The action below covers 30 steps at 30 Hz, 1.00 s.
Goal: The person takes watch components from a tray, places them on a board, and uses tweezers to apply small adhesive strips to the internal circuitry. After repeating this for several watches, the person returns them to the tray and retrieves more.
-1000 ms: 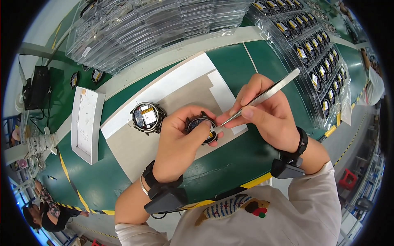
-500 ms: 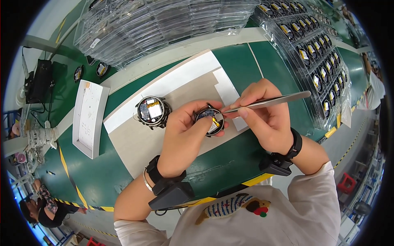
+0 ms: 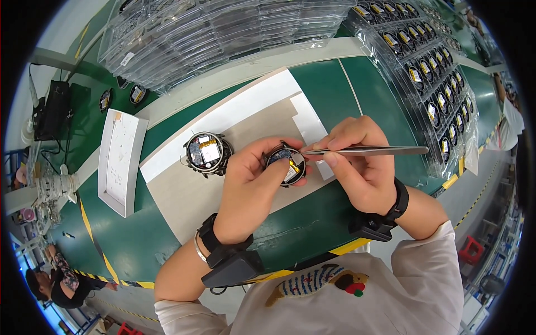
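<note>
Near the centre of the frame, I see the left hand (image 3: 247,177) clamped on the open watch case (image 3: 295,167), thumb across its inside. The case seems light and stiff but fragile within, so I would hold only its rim. The right hand (image 3: 364,170) pinches the tweezers (image 3: 391,150); whether their tips grip something, I cannot tell. Compared with 0.5 s ago, the tweezers lie more level.

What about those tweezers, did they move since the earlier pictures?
Yes. Judged against the clear tray, the blunt end of the tweezers has swung lower in the view, down along the tray's left edge.
</note>
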Each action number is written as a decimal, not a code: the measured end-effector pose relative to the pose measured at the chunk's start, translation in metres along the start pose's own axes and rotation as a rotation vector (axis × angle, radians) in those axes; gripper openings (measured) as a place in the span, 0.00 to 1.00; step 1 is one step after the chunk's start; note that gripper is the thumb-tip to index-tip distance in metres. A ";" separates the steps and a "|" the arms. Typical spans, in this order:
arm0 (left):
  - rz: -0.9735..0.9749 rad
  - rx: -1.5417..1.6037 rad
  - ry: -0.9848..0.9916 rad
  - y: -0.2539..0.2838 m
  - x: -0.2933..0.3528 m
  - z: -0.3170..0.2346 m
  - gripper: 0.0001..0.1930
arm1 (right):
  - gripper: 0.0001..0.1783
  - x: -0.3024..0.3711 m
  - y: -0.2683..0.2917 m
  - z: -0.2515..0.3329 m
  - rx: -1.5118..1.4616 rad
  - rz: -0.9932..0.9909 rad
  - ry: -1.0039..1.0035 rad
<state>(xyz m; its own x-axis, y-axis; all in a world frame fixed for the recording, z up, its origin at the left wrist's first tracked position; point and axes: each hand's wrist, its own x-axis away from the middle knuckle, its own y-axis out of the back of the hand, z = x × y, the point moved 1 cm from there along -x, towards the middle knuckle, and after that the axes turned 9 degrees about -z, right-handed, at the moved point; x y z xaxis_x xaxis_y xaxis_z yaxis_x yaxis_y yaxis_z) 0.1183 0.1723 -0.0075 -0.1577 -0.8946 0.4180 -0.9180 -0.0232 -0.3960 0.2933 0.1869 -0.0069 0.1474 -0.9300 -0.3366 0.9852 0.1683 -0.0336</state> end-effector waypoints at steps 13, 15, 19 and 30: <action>-0.033 0.045 -0.003 -0.002 0.003 -0.002 0.12 | 0.06 -0.002 0.006 0.009 0.243 0.147 0.146; -0.030 -0.006 -0.027 -0.003 0.002 -0.001 0.10 | 0.07 -0.002 0.007 0.010 0.264 0.161 0.196; -0.066 -0.054 -0.048 -0.002 0.003 0.000 0.09 | 0.07 -0.004 0.009 0.012 0.273 0.187 0.317; 0.080 -0.980 -0.584 -0.020 0.017 -0.009 0.13 | 0.07 -0.044 0.023 -0.019 -0.072 -0.091 -0.376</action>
<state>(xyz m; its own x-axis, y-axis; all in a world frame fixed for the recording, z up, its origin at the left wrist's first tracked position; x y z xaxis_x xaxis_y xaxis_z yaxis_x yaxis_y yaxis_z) 0.1305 0.1615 0.0148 -0.2708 -0.9545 -0.1250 -0.8425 0.1722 0.5104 0.3078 0.2382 -0.0108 0.0949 -0.9947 0.0384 0.9890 0.0898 -0.1178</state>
